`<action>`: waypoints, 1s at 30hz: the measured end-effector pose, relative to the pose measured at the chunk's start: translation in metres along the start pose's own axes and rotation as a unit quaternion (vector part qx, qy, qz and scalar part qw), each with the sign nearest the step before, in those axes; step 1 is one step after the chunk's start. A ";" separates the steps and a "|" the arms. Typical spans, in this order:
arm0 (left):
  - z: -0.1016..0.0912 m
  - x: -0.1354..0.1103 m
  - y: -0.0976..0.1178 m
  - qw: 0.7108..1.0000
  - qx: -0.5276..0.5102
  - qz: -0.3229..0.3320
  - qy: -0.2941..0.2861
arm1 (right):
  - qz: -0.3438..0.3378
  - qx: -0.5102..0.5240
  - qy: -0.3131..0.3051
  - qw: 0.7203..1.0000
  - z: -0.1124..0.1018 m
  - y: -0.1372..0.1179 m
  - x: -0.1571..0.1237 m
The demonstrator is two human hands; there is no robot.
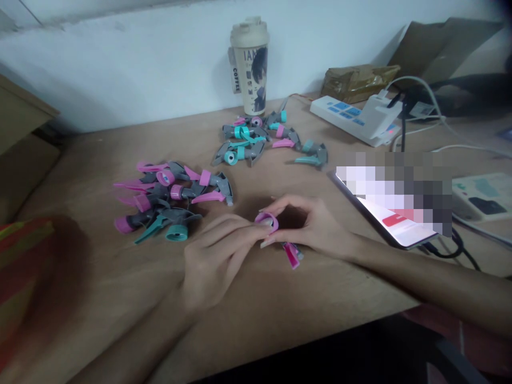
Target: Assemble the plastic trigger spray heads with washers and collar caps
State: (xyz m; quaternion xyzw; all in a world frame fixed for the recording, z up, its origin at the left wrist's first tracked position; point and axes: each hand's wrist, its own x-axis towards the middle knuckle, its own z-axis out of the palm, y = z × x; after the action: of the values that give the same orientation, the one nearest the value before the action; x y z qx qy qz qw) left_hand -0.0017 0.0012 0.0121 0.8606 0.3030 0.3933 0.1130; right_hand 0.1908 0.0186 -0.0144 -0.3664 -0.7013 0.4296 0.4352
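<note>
My left hand (218,256) and my right hand (316,226) meet at the middle of the wooden table (280,298). Between their fingertips sits a pink screw cap (267,220) of a spray trigger head; its pink trigger (291,255) sticks out below my right hand. The left fingers pinch the cap, and the right fingers curl around the part. A pile of pink and grey trigger heads (172,197) lies just left of the hands. A second pile of teal, pink and grey trigger heads (264,140) lies farther back.
A beige coffee tumbler (250,64) stands against the wall. A white power strip (356,120) with cables, a brown packet (358,80) and a lit phone (396,218) lie to the right. Cardboard boxes (20,122) stand at the left.
</note>
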 end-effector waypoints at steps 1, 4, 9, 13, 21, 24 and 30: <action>0.000 0.001 0.000 1.000 0.001 0.000 -0.008 | 0.000 0.002 0.005 1.000 0.000 0.000 0.000; 0.000 0.001 0.000 1.000 0.019 -0.003 0.006 | 0.006 0.009 0.013 1.000 0.000 0.001 0.000; 0.007 0.000 -0.002 0.989 -0.043 -0.131 0.056 | -0.019 -0.002 0.020 1.000 -0.001 0.002 -0.001; 0.010 0.004 -0.006 0.934 -0.209 -0.289 0.007 | -0.061 -0.058 0.030 0.996 -0.001 0.002 -0.002; 0.006 0.006 -0.011 0.924 -0.184 -0.327 -0.075 | -0.156 -0.160 0.043 0.974 0.001 0.002 -0.002; 0.009 0.002 -0.009 0.933 -0.156 -0.319 -0.050 | -0.171 -0.183 0.046 0.967 0.001 0.001 -0.001; 0.012 -0.005 -0.008 0.939 -0.111 -0.326 -0.007 | -0.187 -0.221 0.050 0.956 -0.001 -0.002 -0.001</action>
State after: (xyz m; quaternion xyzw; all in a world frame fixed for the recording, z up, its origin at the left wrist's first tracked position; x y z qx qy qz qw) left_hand 0.0010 0.0053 -0.0020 0.6993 0.5209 0.3601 0.3315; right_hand 0.1917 0.0170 -0.0131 -0.3366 -0.8119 0.1563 0.4507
